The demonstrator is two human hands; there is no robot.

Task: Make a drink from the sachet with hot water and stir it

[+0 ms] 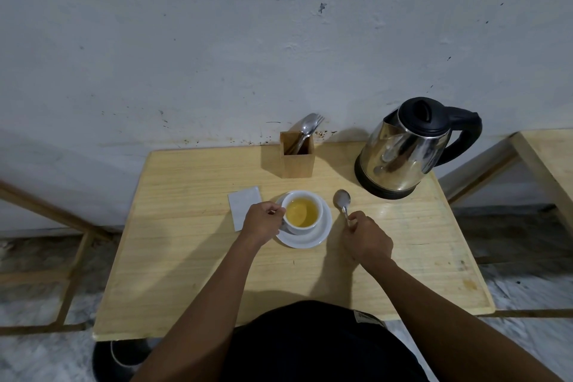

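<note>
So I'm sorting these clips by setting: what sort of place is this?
Probably a plain tea corner or canteen: a small wooden table against a scuffed white wall, with an electric kettle and a wooden cutlery holder.

Bare forearms [434,295], a black garment [310,347] with a small pale label [367,318]

A pale grey plastered wall [217,40] fills the upper view — scuffed, flecked with dark marks and brownish spatter low down. A light wooden counter [186,273] stands against it, with a second pale wooden table [548,158] at far right. The floor [37,357] is mottled grey stone — dimly lit.
</note>
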